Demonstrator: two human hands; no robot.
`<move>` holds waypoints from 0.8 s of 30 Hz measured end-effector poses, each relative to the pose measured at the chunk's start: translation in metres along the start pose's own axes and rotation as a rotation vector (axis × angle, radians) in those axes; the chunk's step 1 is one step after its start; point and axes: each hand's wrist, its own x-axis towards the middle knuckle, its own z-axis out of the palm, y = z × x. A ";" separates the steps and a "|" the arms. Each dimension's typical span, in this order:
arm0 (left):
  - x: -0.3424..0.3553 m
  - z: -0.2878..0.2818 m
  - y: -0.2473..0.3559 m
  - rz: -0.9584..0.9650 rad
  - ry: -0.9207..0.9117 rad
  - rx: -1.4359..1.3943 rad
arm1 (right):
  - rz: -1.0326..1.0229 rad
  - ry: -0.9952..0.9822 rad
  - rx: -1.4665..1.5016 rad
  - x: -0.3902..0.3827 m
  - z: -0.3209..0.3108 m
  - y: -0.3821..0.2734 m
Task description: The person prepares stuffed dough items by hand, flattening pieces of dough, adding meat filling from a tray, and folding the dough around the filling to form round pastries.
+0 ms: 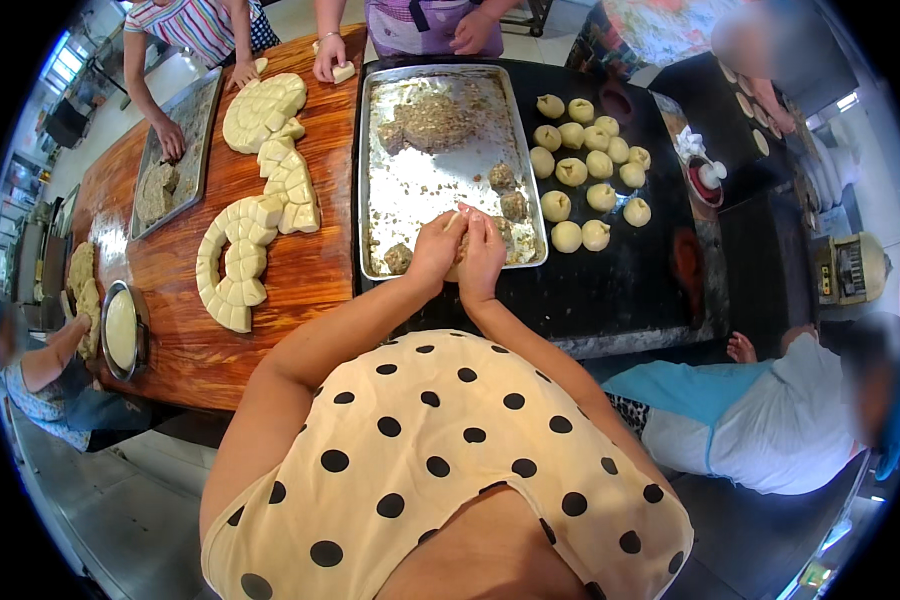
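My left hand (436, 247) and my right hand (482, 256) meet over the near edge of a metal tray (417, 205). Their fingers curl together around a small piece of dough with brown filling, mostly hidden by the hands. A large mound of crumbly brown filling (438, 122) lies in the far part of the tray. Rolled lumps of filling sit near its right side, among them a ball (502, 176), and another lump (398, 258) rests in the near left corner. Right of the tray, several pinched-shut dough balls (570, 172) stand on the black tabletop.
Cut dough pieces (240, 262) form a curving row on the wooden table (175, 290). A second tray (195, 170) with filling and a metal bowl (122, 330) are farther left. Co-workers stand around the tables; one co-worker's hand (330, 58) holds dough beyond my tray.
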 end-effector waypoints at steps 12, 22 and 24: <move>0.001 0.004 -0.012 0.158 0.142 -0.198 | -0.357 0.058 -0.352 0.001 0.011 0.009; 0.004 -0.014 -0.001 0.110 0.172 0.406 | 0.001 -0.193 -0.258 0.004 0.002 -0.010; 0.008 -0.014 -0.003 0.129 0.163 0.520 | -0.154 -0.161 -0.347 -0.001 0.004 -0.006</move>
